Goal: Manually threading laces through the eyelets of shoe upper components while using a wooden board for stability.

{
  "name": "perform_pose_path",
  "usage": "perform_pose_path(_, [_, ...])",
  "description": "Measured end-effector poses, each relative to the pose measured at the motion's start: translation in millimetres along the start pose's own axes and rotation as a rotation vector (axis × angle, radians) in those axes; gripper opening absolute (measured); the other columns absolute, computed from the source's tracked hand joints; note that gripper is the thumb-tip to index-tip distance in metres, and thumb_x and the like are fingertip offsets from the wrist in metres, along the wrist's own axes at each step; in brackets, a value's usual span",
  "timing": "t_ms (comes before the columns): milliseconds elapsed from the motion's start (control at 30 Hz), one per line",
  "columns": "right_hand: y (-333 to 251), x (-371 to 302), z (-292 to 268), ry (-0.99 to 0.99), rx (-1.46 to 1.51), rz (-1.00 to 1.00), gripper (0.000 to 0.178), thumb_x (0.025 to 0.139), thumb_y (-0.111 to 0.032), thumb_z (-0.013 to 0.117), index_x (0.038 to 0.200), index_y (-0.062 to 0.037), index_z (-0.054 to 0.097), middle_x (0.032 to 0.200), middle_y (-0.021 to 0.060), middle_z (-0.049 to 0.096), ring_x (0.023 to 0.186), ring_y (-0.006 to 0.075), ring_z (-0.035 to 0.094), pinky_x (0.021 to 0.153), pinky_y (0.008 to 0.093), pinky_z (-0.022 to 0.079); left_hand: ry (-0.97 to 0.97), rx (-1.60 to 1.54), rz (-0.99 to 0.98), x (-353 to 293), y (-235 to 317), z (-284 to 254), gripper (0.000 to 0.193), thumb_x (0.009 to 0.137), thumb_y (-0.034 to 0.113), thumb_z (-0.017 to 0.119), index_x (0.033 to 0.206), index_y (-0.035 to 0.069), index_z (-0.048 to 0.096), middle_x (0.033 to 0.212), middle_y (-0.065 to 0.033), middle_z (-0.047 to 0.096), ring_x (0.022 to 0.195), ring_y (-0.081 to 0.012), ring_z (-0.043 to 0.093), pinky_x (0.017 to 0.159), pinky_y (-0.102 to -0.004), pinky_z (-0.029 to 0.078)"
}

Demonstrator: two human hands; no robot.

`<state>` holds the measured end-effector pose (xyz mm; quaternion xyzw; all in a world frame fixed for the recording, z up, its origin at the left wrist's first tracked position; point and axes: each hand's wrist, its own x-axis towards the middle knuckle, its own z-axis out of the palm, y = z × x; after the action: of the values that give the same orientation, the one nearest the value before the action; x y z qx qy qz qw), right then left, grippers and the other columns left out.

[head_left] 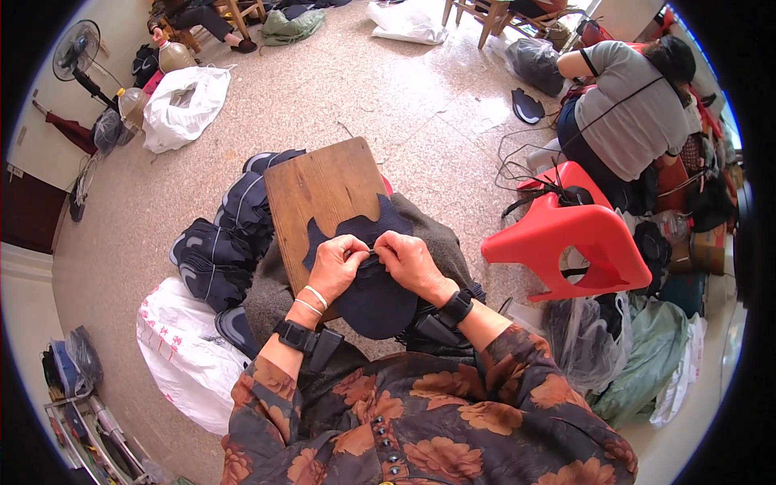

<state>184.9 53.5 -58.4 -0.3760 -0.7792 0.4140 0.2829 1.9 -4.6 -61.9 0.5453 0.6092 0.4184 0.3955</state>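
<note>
On my lap lies a wooden board [327,174], tilted, with a dark navy cut fabric piece [376,307] over its near end. The piece has a rounded near end and pointed, curved far corners. My left hand [335,263] is closed in a pinch just above its middle. Close beside it, my right hand [411,260] pinches too, the two sets of fingertips almost meeting. A tiny pale sliver shows between the fingertips; what it is cannot be made out. Both wrists wear black straps, and pale bands circle the left wrist.
Bundled navy pieces [214,259] and a white plastic bag [182,347] lie at my left. To the right a red stool [570,242] rests on its side, near several bags [647,356]. Another person [630,105] bends over at the far right. A fan [77,52] stands far left.
</note>
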Motion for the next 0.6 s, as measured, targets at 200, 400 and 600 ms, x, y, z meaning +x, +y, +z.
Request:
perform_pose_path(200, [-1.3,-0.6,1.8,0.063,-0.005,-0.097,0.008,0.092,-0.009,0.063,0.094,-0.0011,0.065,0.087,0.0179,0.066,0.085,0.0366,0.067,0.074,0.0424,0.054,0.014,-0.063,-0.01,3.0,13.4,-1.4,0.007,0.085,0.005,0.075,0.087,-0.001,0.07,0.079,-0.0077,0.07,0.071,-0.0132,0.065,0.066,-0.0287,0.052])
perform_pose_path(400, [11.8,-5.8,-3.9,0.177,-0.005,-0.082,0.014,0.09,-0.002,0.066,0.104,0.0001,0.068,0.096,0.0149,0.064,0.088,0.0305,0.066,0.076,0.0369,0.053,0.159,0.307,0.175,6.5,10.1,-6.2,0.007,0.081,0.005,0.074,0.083,0.002,0.068,0.085,-0.0144,0.065,0.082,-0.0335,0.066,0.073,-0.041,0.052])
perform_pose_path(600, [11.4,-9.7,1.4,0.136,-0.147,-0.107,0.016,0.089,-0.001,0.063,0.105,0.0008,0.066,0.097,0.016,0.062,0.09,0.0353,0.064,0.079,0.0402,0.053,0.129,0.483,0.087,8.9,6.2,-1.9,0.008,0.081,0.006,0.072,0.082,0.002,0.065,0.085,-0.0139,0.062,0.082,-0.0325,0.065,0.073,-0.0415,0.051])
